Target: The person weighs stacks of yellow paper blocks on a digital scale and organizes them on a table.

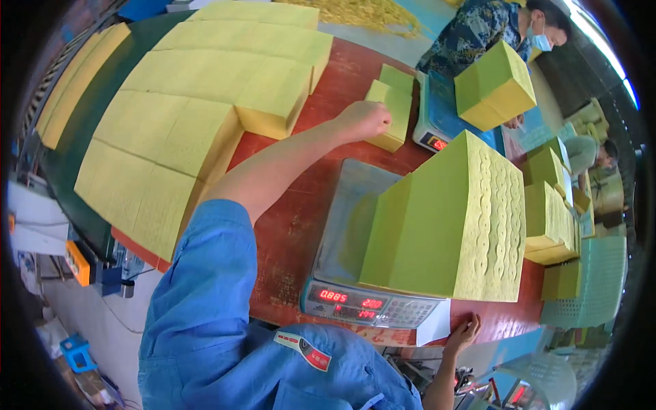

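Observation:
My left hand (369,121) reaches over the red table, closed in a fist at a small stack of yellow paper (393,109). Whatever its fingers hold, if anything, is hidden. Nearer to me, a tall block of yellow paper sheets (424,232) with chain-like embossed rows on one face stands on a digital scale (348,198) with a lit red display. At the table's near edge rests my right hand (465,333), fingers loosely bent and apart, holding nothing visible. Beside it lies a white sheet (434,323).
Rows of yellow paper blocks (198,96) cover the left of the red table (283,273). Across from me, a masked person (478,34) stands by a second scale (437,109) bearing another block (495,85). More stacks (547,219) and a pale green plastic basket (594,287) are at right.

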Tool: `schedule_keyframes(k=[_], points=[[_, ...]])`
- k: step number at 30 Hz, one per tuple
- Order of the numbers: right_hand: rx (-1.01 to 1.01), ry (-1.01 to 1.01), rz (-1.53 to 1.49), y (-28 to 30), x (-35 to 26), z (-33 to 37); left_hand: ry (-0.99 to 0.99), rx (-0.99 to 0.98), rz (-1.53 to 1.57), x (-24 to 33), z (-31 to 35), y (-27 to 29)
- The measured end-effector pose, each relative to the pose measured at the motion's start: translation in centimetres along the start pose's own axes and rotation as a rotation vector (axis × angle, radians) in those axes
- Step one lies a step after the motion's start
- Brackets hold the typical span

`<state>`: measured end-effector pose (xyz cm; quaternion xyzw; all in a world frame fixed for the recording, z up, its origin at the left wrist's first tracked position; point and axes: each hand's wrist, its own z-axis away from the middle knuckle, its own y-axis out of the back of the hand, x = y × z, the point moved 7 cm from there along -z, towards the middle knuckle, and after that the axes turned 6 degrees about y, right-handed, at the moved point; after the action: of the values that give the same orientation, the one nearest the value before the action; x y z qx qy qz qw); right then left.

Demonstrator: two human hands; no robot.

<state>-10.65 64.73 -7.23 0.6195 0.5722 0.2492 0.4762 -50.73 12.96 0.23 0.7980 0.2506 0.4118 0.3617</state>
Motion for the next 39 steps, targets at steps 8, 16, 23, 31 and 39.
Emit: schedule_keyframes(k=[8,16,23,31,39], points=[[0.113,-0.161,-0.480,-1.9,6.5,2.9,-0.160,-0.062,-0.098,-0.6,-1.9,-2.4],[0.032,0.087,0.112,0.1,0.4,0.2,-0.351,-0.103,-0.342,1.1,-1.6,-3.1],[0.013,0.035,-0.012,0.1,0.6,0.3,-0.306,0.184,-0.376,3.4,0.1,1.0],[0.089,0.063,-0.111,0.6,1.5,0.8,0.103,0.179,-0.229,6.4,16.1,12.7],[0.102,-0.015,-0.620,4.2,-1.6,2.4,0.222,0.134,-0.391,17.8,39.9,9.2]])
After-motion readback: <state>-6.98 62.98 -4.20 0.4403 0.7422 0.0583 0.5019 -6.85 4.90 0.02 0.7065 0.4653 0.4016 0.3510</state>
